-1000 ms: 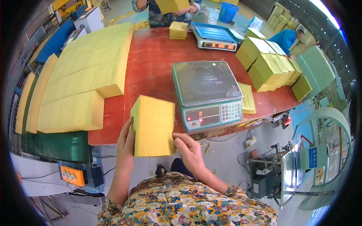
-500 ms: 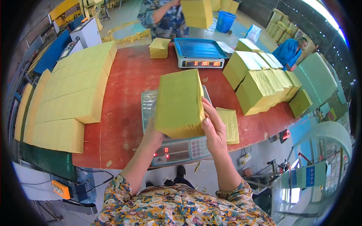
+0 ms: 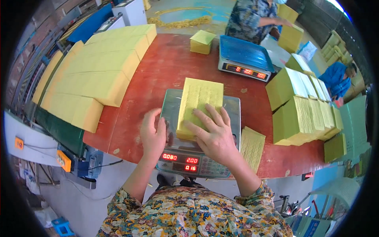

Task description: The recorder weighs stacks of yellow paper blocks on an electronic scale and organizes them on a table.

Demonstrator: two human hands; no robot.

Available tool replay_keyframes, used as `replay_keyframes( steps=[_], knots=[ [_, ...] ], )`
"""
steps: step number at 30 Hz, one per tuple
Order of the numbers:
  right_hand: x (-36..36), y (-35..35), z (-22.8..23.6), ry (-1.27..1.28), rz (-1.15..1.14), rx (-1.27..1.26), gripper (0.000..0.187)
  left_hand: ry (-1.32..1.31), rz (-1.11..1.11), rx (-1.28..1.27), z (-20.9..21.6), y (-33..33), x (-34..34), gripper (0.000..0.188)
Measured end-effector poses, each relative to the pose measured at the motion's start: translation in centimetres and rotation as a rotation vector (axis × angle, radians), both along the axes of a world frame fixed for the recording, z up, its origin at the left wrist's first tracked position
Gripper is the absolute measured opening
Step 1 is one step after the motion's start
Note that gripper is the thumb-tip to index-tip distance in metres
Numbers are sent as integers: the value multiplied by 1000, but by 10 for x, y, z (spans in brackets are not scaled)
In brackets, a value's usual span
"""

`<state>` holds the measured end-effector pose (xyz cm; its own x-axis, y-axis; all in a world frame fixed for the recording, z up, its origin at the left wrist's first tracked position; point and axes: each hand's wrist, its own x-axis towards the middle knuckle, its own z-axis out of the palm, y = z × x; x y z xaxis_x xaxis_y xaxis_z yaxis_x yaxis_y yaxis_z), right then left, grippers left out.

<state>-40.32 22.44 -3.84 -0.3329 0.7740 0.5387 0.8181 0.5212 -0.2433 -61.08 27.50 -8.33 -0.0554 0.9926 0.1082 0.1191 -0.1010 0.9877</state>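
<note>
A thick stack of yellow embossed paper (image 3: 200, 93) rests on the metal plate of a digital scale (image 3: 233, 112), whose red display is lit at the near side. My right hand (image 3: 216, 136) lies on top of this stack with its fingers spread. Just left of the stack, beside the plate's left edge, my left hand (image 3: 153, 134) is open and holds nothing. A thin pile of the same yellow paper (image 3: 252, 148) lies on the table right of the scale, partly hidden by my right forearm.
Rows of yellow paper blocks (image 3: 114, 69) fill the red table's (image 3: 173, 55) left side, with more paper stacks (image 3: 294, 118) at right. A second scale with a blue tray (image 3: 244, 53) and a small stack (image 3: 202, 42) stand at the far side. Across from me, a person (image 3: 252, 19) handles yellow paper.
The stack I held tilted between both hands now sits on the scale. My left hand has come off it; my right has moved onto its top. The view has shifted left.
</note>
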Motion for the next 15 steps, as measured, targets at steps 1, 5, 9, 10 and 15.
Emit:
replay_keyframes(
  steps=[1,5,9,10,15],
  knots=[
    [-3,-1,1,-55,-7,-39,44,436,110,467,9,-5,-3,28],
    [12,2,6,132,40,-109,36,523,-180,760,26,-25,16,29],
    [10,9,6,219,-68,-103,26,679,-205,827,21,-31,31,30],
    [7,8,8,216,-84,-90,25,640,-247,808,20,-32,29,30],
    [-24,9,33,143,-104,-15,26,559,-240,818,21,-28,-10,31]
  ],
)
